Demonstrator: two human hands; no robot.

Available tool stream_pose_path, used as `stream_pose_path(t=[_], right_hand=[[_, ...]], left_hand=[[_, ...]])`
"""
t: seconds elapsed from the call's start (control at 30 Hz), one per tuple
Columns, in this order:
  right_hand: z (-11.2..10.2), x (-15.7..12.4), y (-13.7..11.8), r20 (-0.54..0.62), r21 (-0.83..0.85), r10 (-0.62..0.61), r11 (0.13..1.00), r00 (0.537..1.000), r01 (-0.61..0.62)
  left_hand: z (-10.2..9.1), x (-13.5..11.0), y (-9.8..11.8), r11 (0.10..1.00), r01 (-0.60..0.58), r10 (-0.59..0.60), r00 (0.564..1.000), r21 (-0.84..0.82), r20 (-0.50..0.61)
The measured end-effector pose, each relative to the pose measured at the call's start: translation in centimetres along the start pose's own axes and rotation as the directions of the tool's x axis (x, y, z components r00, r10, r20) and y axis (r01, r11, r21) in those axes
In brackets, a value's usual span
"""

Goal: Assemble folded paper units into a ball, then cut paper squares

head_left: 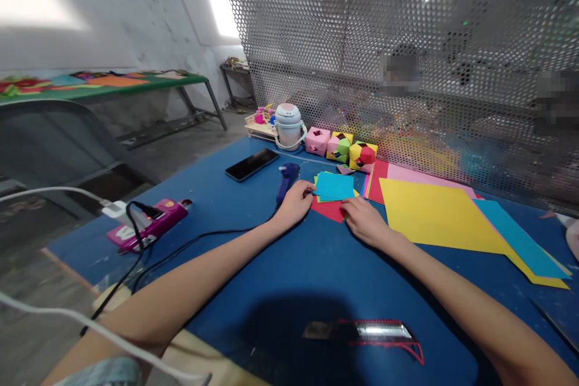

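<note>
A small stack of coloured paper squares (335,186), blue on top with yellow-green edges below, lies at the middle of the blue table. A red paper square (329,211) sticks out from under its near side. My left hand (296,200) has its thumb and fingertips closed at the stack's left edge. At the lower right corner, my right hand (362,220) is closed with bent fingers on the paper's edge. Just behind my left hand lies a blue glue gun (287,181), its black cord running left.
Large yellow sheets (438,214) and blue strips (520,241) lie right. Woven paper cubes (340,146), a white jug-like container (288,125) and a phone (252,164) are behind. A purple power strip (154,223) is left; a red-edged cutter-like tool (380,332) lies in front.
</note>
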State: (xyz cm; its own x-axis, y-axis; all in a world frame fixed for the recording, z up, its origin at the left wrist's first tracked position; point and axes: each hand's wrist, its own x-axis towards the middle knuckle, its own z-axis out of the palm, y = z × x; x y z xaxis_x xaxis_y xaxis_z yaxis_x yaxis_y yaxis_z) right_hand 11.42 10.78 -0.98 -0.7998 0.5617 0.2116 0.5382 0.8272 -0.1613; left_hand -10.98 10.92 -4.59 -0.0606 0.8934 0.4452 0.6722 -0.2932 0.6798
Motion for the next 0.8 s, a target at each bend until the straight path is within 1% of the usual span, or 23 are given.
stream_pose_path(t=[0.07, 0.2, 0.27, 0.33, 0.43, 0.5, 0.57, 0.63, 0.7, 0.8], right_hand=[[-0.2, -0.3, -0.1, 0.002, -0.027, -0.009, 1.0, 1.0, 0.009], [-0.1, -1.0, -1.8, 0.066, -0.058, -0.088, 0.994, 0.994, 0.092], [0.0, -0.9, -2.2, 0.065, -0.091, -0.057, 0.994, 0.996, 0.063], [-0.1, -0.8, -1.9, 0.036, -0.128, 0.007, 0.992, 0.999, -0.003], [-0.5, -0.9, -1.3, -0.01, -0.164, 0.081, 0.983, 0.997, -0.081], [-0.6, -1.2, -1.1, -0.003, -0.172, 0.075, 0.982, 0.997, -0.074], [-0.5, -1.5, -1.2, 0.018, -0.174, 0.056, 0.983, 0.998, -0.052], [-0.3, -1.6, -1.2, 0.024, -0.183, 0.068, 0.981, 0.997, -0.063], [-0.1, -1.5, -0.9, 0.013, -0.196, 0.11, 0.975, 0.994, -0.106], [-0.3, -1.3, -0.2, 0.002, -0.202, 0.168, 0.966, 0.986, -0.164]], left_hand=[[0.0, 0.0, 0.2, 1.0, -0.001, 0.001, 1.0, -0.002, -0.002], [-0.2, -0.1, 0.8, 0.999, -0.011, 0.011, 1.0, 0.031, 0.017], [-0.3, -0.3, 1.1, 0.997, -0.017, 0.015, 0.999, 0.069, 0.033], [-0.5, -0.5, 1.6, 0.992, -0.032, 0.025, 0.998, 0.118, 0.059], [-0.8, -1.0, 2.4, 0.976, -0.087, 0.061, 0.989, 0.198, 0.135], [-1.0, -1.3, 3.0, 0.957, -0.151, 0.098, 0.972, 0.247, 0.212], [-1.3, -1.2, 3.4, 0.93, -0.23, 0.141, 0.944, 0.287, 0.299], [-1.6, -0.9, 3.6, 0.897, -0.307, 0.18, 0.911, 0.319, 0.371], [-1.7, -0.4, 3.7, 0.862, -0.37, 0.211, 0.883, 0.347, 0.419], [-1.6, 0.3, 3.8, 0.813, -0.435, 0.244, 0.858, 0.387, 0.451]])
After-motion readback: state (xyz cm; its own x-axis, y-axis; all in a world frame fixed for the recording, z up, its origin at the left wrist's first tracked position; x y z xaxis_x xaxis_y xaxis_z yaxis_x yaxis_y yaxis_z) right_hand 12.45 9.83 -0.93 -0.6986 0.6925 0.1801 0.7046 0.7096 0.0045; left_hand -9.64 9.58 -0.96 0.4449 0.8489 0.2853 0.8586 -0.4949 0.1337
